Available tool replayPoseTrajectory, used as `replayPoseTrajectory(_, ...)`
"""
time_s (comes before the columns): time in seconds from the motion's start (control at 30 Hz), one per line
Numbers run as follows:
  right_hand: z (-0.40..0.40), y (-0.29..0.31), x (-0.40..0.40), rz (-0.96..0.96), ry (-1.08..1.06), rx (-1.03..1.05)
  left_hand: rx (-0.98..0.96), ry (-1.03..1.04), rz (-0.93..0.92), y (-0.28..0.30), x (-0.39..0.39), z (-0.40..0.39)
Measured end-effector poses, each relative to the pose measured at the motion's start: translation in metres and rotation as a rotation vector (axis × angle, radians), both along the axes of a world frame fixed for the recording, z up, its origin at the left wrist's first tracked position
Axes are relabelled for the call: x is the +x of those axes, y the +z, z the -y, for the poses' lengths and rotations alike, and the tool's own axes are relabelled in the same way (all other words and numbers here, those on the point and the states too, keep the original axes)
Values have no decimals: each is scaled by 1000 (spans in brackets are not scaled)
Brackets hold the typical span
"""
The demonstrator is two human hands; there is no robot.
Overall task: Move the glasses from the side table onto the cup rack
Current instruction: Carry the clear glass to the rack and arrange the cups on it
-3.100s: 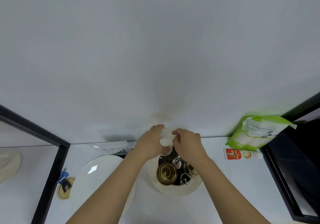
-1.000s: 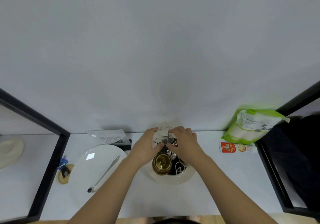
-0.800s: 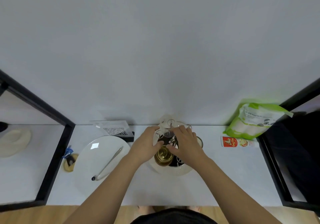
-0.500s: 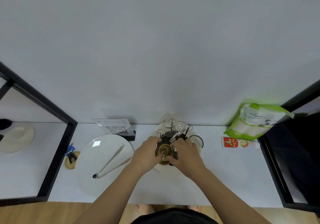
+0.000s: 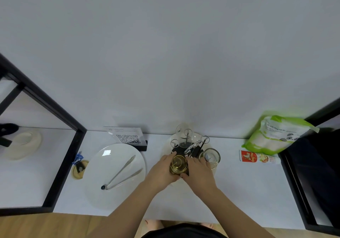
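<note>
A cup rack [image 5: 192, 146] with dark wire prongs and a chrome handle stands on a round white base in the middle of the white table. A clear glass [image 5: 182, 131] hangs upside down on its far prong. Another clear glass [image 5: 211, 157] sits on the rack's right side. An amber glass [image 5: 178, 164] is at the rack's near side. My left hand [image 5: 161, 169] and my right hand [image 5: 199, 170] grip this amber glass from both sides.
A large white plate [image 5: 103, 182] with metal tongs [image 5: 122, 172] lies to the left. A QR code stand [image 5: 128, 138] is behind it. A green bag [image 5: 277, 135] and a red tube [image 5: 257, 157] lie at the right. Black frames border both sides.
Both hands set a clear glass on the rack's far prong, let it go, then came back toward me and took hold of the amber glass. The camera tilted down.
</note>
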State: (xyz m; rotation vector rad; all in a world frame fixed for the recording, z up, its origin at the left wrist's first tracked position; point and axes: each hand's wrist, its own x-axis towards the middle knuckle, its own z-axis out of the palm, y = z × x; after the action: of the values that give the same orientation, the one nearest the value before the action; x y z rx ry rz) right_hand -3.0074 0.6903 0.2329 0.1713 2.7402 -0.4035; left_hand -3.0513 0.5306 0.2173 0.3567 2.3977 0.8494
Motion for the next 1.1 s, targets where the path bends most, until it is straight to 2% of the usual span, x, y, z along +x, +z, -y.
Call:
replayPoseTrajectory(0.37,2,1,0,-36,-53,-51,69,108,-12,-4,0,2)
replayPoseTrajectory(1.1,4,-3,-4,13,28,69,84,135,-11,-10,-4,8)
